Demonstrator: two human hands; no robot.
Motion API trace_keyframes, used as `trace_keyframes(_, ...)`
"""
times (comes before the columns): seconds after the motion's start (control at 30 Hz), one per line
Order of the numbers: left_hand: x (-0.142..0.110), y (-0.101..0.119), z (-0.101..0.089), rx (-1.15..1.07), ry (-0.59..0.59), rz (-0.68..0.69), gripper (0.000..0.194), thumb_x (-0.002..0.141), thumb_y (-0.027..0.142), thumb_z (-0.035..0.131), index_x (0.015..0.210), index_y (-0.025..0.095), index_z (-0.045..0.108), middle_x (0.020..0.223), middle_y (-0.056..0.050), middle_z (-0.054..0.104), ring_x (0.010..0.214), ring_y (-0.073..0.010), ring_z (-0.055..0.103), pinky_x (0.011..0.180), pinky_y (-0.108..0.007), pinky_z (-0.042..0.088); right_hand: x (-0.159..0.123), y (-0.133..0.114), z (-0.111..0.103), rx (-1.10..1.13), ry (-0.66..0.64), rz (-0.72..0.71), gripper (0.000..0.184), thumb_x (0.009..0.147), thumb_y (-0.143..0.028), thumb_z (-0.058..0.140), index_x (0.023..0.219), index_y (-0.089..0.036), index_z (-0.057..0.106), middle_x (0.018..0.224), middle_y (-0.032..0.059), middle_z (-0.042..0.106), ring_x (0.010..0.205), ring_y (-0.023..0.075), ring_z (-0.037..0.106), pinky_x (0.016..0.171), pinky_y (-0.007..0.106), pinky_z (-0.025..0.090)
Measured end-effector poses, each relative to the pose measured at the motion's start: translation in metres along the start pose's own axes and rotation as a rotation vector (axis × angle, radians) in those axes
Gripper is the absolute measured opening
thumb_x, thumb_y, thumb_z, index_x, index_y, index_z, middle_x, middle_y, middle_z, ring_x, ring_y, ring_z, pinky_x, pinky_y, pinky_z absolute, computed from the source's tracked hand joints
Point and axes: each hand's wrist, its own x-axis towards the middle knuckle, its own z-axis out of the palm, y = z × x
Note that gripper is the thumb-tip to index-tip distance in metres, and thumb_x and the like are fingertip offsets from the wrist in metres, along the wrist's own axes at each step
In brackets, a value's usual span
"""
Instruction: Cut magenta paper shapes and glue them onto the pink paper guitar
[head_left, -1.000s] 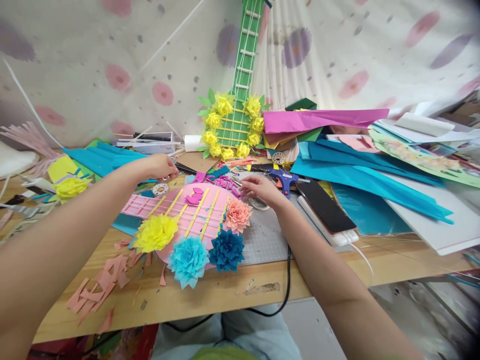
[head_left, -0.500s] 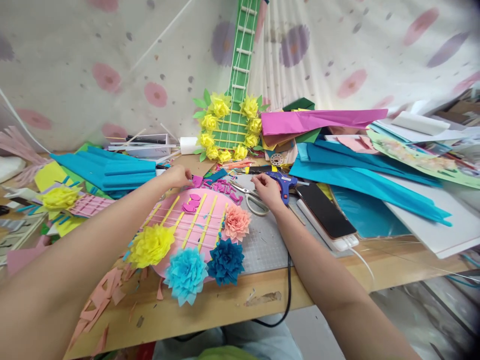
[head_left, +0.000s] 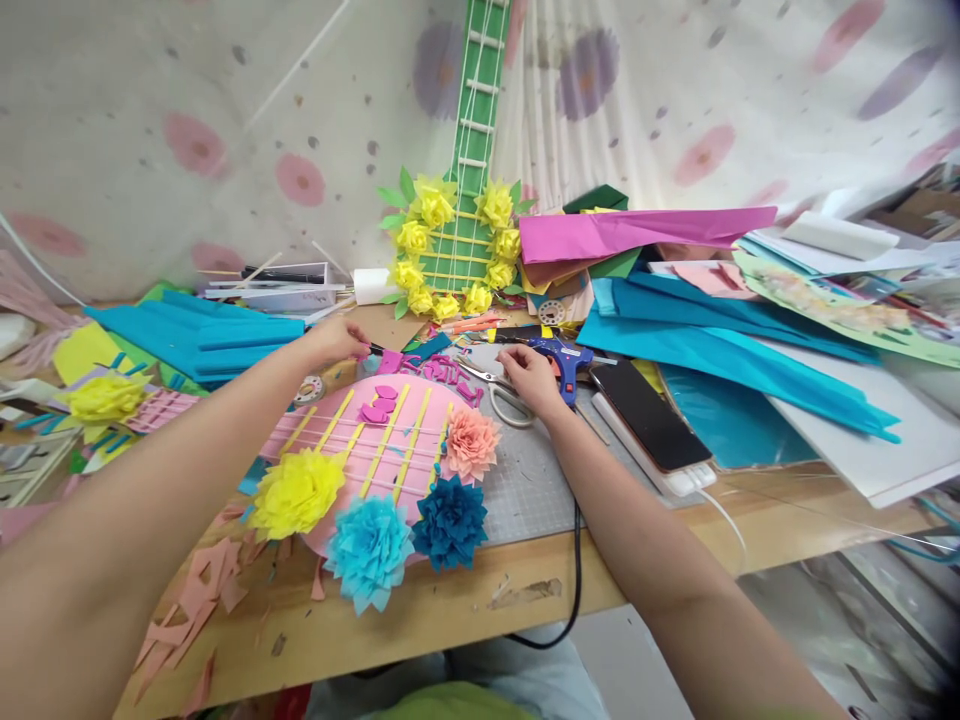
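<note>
My left hand (head_left: pixel 341 341) is above the far left edge of a pink paper guitar (head_left: pixel 360 425), fingers drawn together. A dark thin object shows at its fingertips; whether it is held I cannot make out. Beside it are magenta paper scraps (head_left: pixel 442 372). My right hand (head_left: pixel 529 376) has its fingers pinched together near the scissors (head_left: pixel 510 405) and a blue glue gun (head_left: pixel 564 362); anything in them is hidden. On the guitar sit magenta petal-shaped pieces (head_left: pixel 379 404) and yellow (head_left: pixel 298 494), light blue (head_left: pixel 369 552), dark blue (head_left: pixel 451 522) and coral (head_left: pixel 472 442) paper flowers.
A green paper guitar (head_left: pixel 471 180) with yellow flowers leans at the back. Blue folded paper (head_left: pixel 720 345) and a phone (head_left: pixel 651 415) on a white power strip (head_left: pixel 684 483) lie right. Blue paper (head_left: pixel 202 335) is left. Coral scraps (head_left: pixel 202 600) lie near the front edge.
My left hand has moved left, away from the magenta scraps. My right hand stays near the scissors, and the view has shifted slightly.
</note>
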Motion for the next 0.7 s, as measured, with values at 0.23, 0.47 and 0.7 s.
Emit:
trace_keyframes(0.23,-0.015,0.003,-0.009,-0.295,-0.086,-0.133,0.027,0.039,0.030,0.077,0.058,0.018,0.061,0.060,-0.001,0.063,0.065,-0.0133,0.058,0.066,-0.027,0.050,0.001,0.003,0.001,0.019,-0.008,-0.012,0.028,0.073,-0.044,0.046,0.072,-0.018,0.056,0.056,-0.0017,0.051,0.051,0.0101,0.044,0.051,0.022,0.034)
trace_keyframes(0.47,-0.017,0.002,-0.007,-0.336,-0.058,-0.158,0.027,0.042,0.024,0.076,0.065,0.016,0.063,0.069,-0.002,0.065,0.066,-0.0113,0.058,0.066,-0.026,0.050,0.003,0.005,0.001,0.026,-0.011,0.001,0.031,0.072,-0.047,0.047,0.073,-0.017,0.057,0.057,-0.0007,0.053,0.052,0.0104,0.045,0.051,0.023,0.035)
trace_keyframes(0.7,-0.012,-0.004,-0.004,-0.044,0.131,-0.093,0.029,0.051,0.030,0.070,0.076,0.018,0.065,0.061,-0.001,0.063,0.057,-0.0127,0.056,0.053,-0.022,0.045,0.002,0.004,0.001,0.074,-0.008,-0.005,0.028,0.072,-0.044,0.048,0.070,-0.017,0.057,0.053,-0.0024,0.051,0.049,0.0096,0.044,0.050,0.023,0.034)
